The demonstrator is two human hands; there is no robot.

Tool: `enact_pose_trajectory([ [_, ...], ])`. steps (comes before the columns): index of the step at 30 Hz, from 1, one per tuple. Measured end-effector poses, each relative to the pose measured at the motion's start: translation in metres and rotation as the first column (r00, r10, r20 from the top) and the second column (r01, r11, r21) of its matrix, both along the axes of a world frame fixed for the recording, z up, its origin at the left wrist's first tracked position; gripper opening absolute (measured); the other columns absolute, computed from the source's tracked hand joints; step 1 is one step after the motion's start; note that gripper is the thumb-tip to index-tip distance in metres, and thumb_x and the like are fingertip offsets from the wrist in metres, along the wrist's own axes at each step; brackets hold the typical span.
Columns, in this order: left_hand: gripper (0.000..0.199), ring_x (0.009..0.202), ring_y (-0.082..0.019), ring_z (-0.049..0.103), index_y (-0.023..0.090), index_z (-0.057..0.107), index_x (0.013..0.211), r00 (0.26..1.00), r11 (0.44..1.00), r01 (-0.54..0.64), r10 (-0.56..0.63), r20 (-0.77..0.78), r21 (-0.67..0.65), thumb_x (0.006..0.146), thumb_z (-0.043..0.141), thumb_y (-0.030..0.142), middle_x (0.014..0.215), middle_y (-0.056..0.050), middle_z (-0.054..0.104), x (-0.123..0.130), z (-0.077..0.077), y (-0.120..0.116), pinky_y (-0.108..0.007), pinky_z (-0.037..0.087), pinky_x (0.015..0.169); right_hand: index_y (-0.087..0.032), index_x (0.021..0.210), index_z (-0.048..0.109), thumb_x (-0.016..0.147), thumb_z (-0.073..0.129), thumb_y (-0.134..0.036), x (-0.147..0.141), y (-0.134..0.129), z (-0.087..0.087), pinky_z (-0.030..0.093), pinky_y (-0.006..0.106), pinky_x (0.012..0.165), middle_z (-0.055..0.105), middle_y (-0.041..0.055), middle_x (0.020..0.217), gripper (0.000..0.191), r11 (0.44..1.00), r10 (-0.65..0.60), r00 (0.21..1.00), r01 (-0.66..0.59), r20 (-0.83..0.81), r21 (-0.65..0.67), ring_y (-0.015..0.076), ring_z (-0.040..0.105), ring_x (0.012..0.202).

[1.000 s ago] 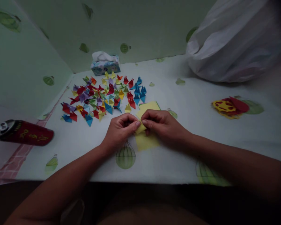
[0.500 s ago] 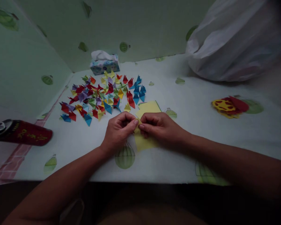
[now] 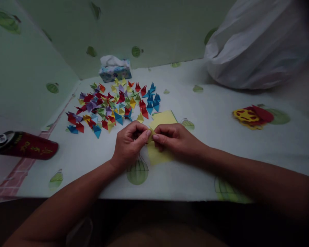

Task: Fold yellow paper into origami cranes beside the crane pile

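Between my fingertips is a small folded piece of yellow paper (image 3: 151,134), mostly covered by the thumbs. My left hand (image 3: 130,142) pinches it from the left, thumb on top. My right hand (image 3: 173,139) grips its other side between thumb and curled forefinger. Beneath the hands lie yellow paper sheets (image 3: 164,117) on the table, partly hidden by my right hand. Just beyond, to the left, spreads a pile of folded paper cranes (image 3: 108,108) in red, blue, yellow, purple and green.
A tissue box (image 3: 115,72) stands behind the cranes near the wall. On the left lies a red drink can (image 3: 28,145). A large white plastic bag (image 3: 252,51) bulges at the back right. Red and yellow cut-out pieces (image 3: 252,117) rest on the right of the table (image 3: 208,113).
Both hands stay in nearly the same place. The folded paper has shifted slightly between the fingertips, and a bit more of it shows above the left thumb.
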State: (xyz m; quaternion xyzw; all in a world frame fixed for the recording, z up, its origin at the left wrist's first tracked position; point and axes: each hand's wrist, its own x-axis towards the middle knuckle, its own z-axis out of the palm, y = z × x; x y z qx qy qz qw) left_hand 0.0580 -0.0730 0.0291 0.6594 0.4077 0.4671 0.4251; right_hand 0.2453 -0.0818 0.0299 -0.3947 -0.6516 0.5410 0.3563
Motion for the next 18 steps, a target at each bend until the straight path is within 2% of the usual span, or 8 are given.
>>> enact_pose_trajectory([
  [3,0.014,0.062,-0.01,0.052,0.019,0.066,0.075,1.0,0.999,-0.006,0.006,-0.01,0.031,0.086,0.071,0.025,0.071,0.002,0.059,0.0002,-0.0007,-0.0012,-0.023,0.042,0.057,-0.016,0.071,0.063,0.093,0.063,-0.035,0.0006,0.0006,0.0003,0.043,0.024,0.058,0.062,-0.0006,0.063,0.028,0.999,0.014,1.0,-0.014,0.007,0.044,0.0111,0.057,0.057],
  [7,0.013,0.058,-0.008,0.05,0.018,0.066,0.077,0.999,1.0,-0.01,0.011,0.035,-0.01,0.087,0.071,0.026,0.069,0.003,0.059,0.0011,-0.002,-0.0015,-0.021,0.042,0.054,-0.016,0.072,0.062,0.093,0.058,-0.027,0.0015,-0.0009,0.0026,0.042,0.024,0.057,0.062,-0.0004,0.062,0.025,0.991,0.017,0.998,-0.025,0.065,0.134,0.0107,0.057,0.056],
  [10,0.014,0.056,-0.007,0.05,0.018,0.065,0.076,0.998,0.999,-0.007,0.01,0.069,-0.04,0.085,0.072,0.026,0.066,0.003,0.059,0.0001,-0.0028,0.0029,-0.02,0.042,0.052,-0.015,0.074,0.061,0.095,0.056,-0.028,0.0016,-0.0013,0.0022,0.044,0.024,0.058,0.061,0.0,0.065,0.025,0.995,0.017,0.999,-0.022,0.051,0.099,0.0109,0.058,0.057],
  [14,0.015,0.055,-0.008,0.051,0.017,0.064,0.076,0.998,0.997,-0.003,0.008,0.07,-0.078,0.084,0.073,0.027,0.063,0.003,0.059,-0.0007,-0.0032,0.0078,-0.019,0.042,0.052,-0.015,0.087,0.063,0.093,0.062,-0.038,0.0011,0.0009,-0.0011,0.045,0.025,0.057,0.06,-0.0007,0.073,0.024,1.0,-0.007,0.998,0.009,-0.055,0.03,0.0108,0.058,0.059],
  [18,0.015,0.057,-0.008,0.051,0.017,0.065,0.076,0.998,0.995,0.061,-0.058,0.036,-0.083,0.084,0.072,0.027,0.068,0.002,0.06,0.0004,-0.0036,0.0045,-0.02,0.042,0.053,-0.016,0.082,0.063,0.087,0.07,-0.042,0.0004,0.0029,-0.0029,0.043,0.024,0.056,0.059,-0.0022,0.068,0.028,1.0,-0.005,0.996,0.005,-0.094,-0.007,0.0106,0.056,0.057],
])
